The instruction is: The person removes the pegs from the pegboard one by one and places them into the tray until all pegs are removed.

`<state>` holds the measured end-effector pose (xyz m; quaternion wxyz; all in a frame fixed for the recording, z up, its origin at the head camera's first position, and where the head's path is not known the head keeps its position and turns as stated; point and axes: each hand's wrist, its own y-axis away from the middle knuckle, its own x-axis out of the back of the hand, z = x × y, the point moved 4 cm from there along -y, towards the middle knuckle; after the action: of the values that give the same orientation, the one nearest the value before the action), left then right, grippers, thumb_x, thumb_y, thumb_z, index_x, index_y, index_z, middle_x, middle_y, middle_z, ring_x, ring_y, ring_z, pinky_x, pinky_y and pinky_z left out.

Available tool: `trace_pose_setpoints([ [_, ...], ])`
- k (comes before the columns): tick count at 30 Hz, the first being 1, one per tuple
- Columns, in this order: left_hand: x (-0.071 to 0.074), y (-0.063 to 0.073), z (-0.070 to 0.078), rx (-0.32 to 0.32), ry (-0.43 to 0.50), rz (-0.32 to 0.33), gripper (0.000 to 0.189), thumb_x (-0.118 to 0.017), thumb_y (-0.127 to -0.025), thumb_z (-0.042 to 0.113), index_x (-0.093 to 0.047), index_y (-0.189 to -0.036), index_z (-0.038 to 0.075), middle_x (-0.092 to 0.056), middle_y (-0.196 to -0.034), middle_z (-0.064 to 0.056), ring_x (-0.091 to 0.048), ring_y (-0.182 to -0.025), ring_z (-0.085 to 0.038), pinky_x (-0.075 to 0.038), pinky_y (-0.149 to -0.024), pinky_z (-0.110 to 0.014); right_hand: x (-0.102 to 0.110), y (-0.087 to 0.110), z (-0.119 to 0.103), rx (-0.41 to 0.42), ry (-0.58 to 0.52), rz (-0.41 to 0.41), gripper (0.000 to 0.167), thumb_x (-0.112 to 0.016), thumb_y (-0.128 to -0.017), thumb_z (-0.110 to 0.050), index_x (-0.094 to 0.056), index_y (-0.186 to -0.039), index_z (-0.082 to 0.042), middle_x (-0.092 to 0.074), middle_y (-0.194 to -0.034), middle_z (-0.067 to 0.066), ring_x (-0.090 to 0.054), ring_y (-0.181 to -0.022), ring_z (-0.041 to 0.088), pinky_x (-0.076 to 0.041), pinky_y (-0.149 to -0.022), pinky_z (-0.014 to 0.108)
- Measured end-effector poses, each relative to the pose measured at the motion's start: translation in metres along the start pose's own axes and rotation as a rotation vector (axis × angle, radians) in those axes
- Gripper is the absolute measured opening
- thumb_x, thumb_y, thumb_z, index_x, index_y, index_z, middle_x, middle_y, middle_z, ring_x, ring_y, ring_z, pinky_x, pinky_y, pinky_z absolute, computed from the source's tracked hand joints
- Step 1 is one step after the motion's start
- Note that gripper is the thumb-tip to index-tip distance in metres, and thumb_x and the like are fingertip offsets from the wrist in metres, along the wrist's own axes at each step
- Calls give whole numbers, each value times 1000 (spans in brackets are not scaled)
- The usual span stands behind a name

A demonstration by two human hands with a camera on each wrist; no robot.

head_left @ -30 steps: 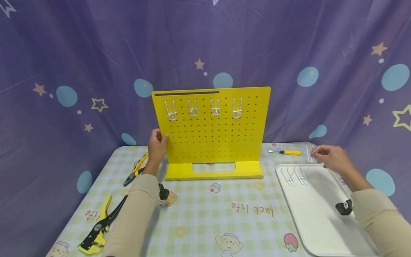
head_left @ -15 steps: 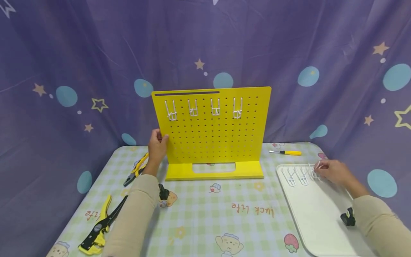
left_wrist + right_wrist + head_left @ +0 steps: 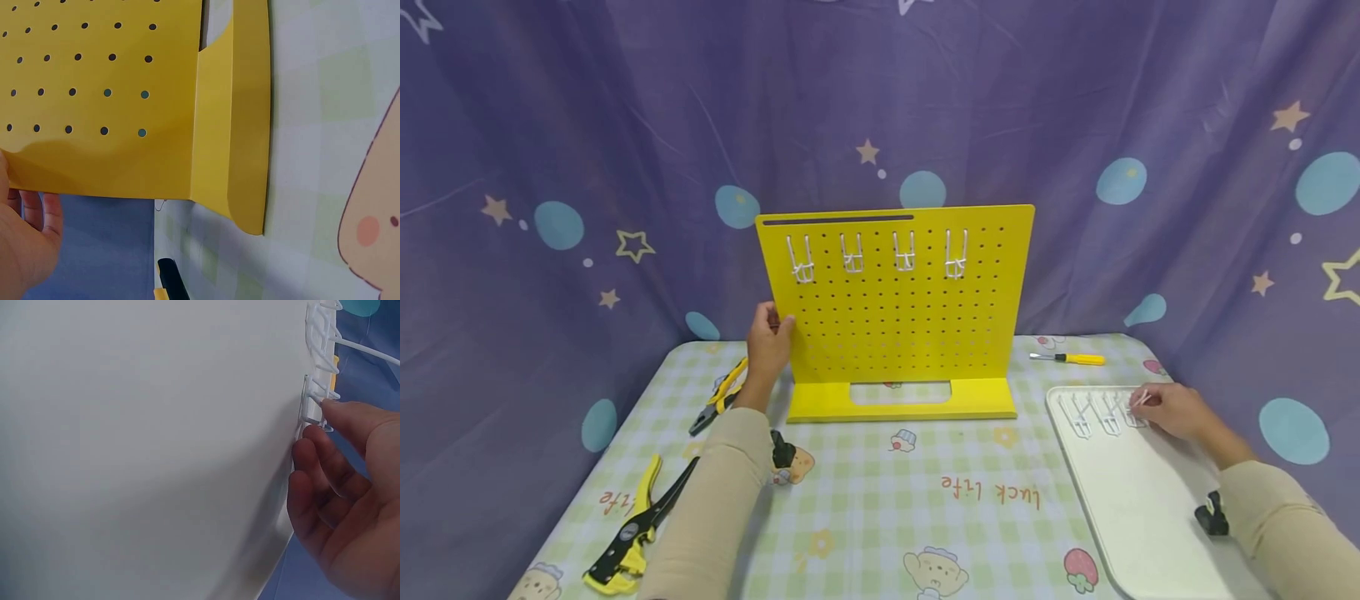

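A yellow pegboard (image 3: 902, 325) stands upright on its base, with several white wire hooks (image 3: 904, 252) along its upper part. My left hand (image 3: 767, 350) grips its left edge, thumb in front and fingers behind, as the left wrist view also shows on the board (image 3: 94, 156). At the far right end of the white tray (image 3: 1142, 517), my right hand (image 3: 1180, 414) pinches a white wire hook (image 3: 309, 406) between thumb and fingers, close over the tray. Two more hooks lie beside it, a left hook (image 3: 1080, 419) and a middle hook (image 3: 1109, 419).
A yellow-handled screwdriver (image 3: 1081, 359) lies behind the tray. On the left are yellow-and-black pliers (image 3: 718, 400) and, nearer, a yellow-and-black wire stripper (image 3: 632, 533). A checked cloth (image 3: 880, 500) covers the table, with a purple curtain (image 3: 880, 100) behind.
My right hand has brought the wire hook from beyond the tray's far edge down to the tray, beside the other two. The left hand keeps its grip on the pegboard.
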<state>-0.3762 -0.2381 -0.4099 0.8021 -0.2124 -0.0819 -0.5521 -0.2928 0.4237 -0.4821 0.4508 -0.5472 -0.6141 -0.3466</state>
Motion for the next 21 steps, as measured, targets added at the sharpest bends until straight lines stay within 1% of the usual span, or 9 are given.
trace_pose_setpoints([
  [6, 1, 1, -2, -1, -13, -2, 31, -55, -104, 26, -47, -129, 10, -61, -125, -18, -61, -115, -34, -52, -98, -49, 2, 1, -1, 15, -7, 2, 5, -74, -89, -19, -71, -89, -15, -67, -80, -2, -54, -74, 11, -40, -69, 32],
  [10, 1, 0, -3, 10, -11, -4, 31, -55, -104, 26, -48, -130, 11, -61, -125, -18, -61, -114, -34, -52, -98, -49, 3, 2, 1, 34, -10, 8, 4, -73, -89, -19, -71, -88, -15, -66, -78, -4, -51, -71, 8, -38, -68, 31],
  [15, 0, -2, -4, 8, -12, 0, 30, -54, -104, 26, -47, -129, 11, -60, -124, -17, -61, -113, -33, -53, -97, -49, 4, 2, 2, 34, -4, -1, 3, -73, -88, -19, -72, -90, -16, -64, -76, -8, -49, -69, 4, -38, -67, 29],
  [18, -1, -3, -3, 9, -15, 4, 30, -55, -104, 26, -47, -129, 11, -61, -123, -17, -62, -113, -33, -53, -97, -49, 9, 2, 0, 46, 1, -17, 5, -73, -87, -16, -73, -92, -15, -65, -76, -8, -50, -68, 3, -39, -66, 27],
  [21, -1, -3, -3, 16, -19, 5, 30, -55, -103, 26, -48, -129, 12, -61, -123, -16, -62, -113, -32, -53, -97, -49, 20, 2, -4, 46, -16, -35, 11, -71, -87, -12, -73, -97, -9, -68, -79, -4, -53, -67, 3, -41, -63, 27],
])
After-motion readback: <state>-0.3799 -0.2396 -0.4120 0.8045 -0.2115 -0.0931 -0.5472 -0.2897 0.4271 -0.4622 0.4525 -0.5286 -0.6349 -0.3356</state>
